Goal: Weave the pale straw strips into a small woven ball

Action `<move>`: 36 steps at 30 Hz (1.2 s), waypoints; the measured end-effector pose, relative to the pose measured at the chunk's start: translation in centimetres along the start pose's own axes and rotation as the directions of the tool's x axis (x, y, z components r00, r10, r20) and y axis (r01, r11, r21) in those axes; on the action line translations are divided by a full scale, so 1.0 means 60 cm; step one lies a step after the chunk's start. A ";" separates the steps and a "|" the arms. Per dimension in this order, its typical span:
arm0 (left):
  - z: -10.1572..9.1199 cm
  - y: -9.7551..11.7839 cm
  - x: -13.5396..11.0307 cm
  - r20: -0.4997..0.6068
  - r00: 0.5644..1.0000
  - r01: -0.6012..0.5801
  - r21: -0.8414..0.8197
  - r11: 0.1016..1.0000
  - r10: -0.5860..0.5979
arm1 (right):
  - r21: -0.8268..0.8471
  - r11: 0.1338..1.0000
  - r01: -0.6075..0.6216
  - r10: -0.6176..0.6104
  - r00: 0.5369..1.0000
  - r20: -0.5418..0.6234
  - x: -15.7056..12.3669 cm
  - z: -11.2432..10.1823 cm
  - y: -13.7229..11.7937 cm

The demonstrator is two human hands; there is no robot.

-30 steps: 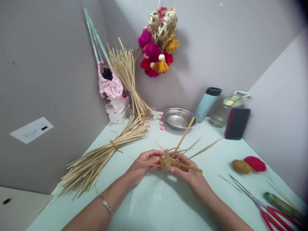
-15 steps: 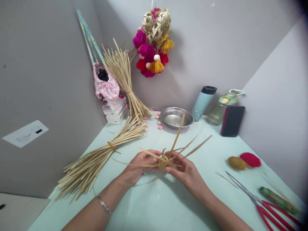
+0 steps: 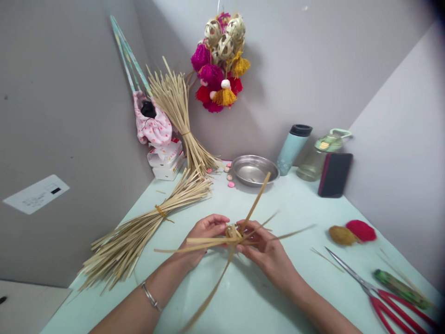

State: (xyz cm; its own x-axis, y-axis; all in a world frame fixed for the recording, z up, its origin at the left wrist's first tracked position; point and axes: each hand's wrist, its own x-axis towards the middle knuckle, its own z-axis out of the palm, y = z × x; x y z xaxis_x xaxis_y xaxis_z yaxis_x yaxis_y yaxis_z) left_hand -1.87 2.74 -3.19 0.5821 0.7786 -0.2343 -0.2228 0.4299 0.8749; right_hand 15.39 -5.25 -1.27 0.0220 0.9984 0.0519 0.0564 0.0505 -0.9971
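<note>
Between my two hands, above the middle of the table, is a small piece of weaving made of flat straw strips [image 3: 233,234]. Long loose ends stick out from it to the left, up, to the right and down toward me. My left hand [image 3: 205,234] grips its left side with thumb and fingers. On the other side, my right hand [image 3: 259,243] pinches it between thumb and fingers, some of which are partly hidden behind the strips. A tied straw bundle [image 3: 149,227] lies to the left of my left hand.
Red-handled scissors [image 3: 373,290], a green cutter [image 3: 399,287] and yarn balls [image 3: 361,230] lie at right. Farther back stand a metal bowl [image 3: 255,170], a tumbler [image 3: 295,149], a bottle [image 3: 318,157] and a phone [image 3: 335,175]. Woven balls with tassels [image 3: 222,60] hang on the wall.
The weaving has turned in my hands. One long strip now hangs down toward me, and the right-hand ends have swung lower. Both hands keep their hold in nearly the same place.
</note>
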 end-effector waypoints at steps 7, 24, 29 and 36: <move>0.008 0.011 -0.005 -0.017 1.000 0.006 0.007 1.000 -0.006 | -0.102 0.993 0.064 -0.064 0.998 0.001 -0.004 -0.001 -0.001; 0.005 0.009 -0.007 0.313 0.950 0.050 -0.065 0.997 -0.027 | -0.131 0.991 0.041 -0.020 0.987 0.161 0.001 -0.024 -0.022; 0.005 0.010 -0.008 0.309 0.950 0.081 -0.105 0.991 -0.046 | -0.052 0.999 -0.016 0.024 0.985 0.169 0.004 -0.029 -0.027; 0.008 0.010 -0.009 0.298 0.953 0.086 -0.129 0.988 -0.044 | -0.087 0.996 0.029 -0.020 0.994 0.105 0.002 -0.018 -0.020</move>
State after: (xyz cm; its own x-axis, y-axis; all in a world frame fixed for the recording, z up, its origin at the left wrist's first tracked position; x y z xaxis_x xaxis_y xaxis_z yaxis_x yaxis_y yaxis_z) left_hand -1.96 2.35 -2.32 0.7982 0.5868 -0.1359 -0.2705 0.5508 0.7896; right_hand 16.42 -5.24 0.01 -0.0841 0.9943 0.0656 0.1437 0.0772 -0.9866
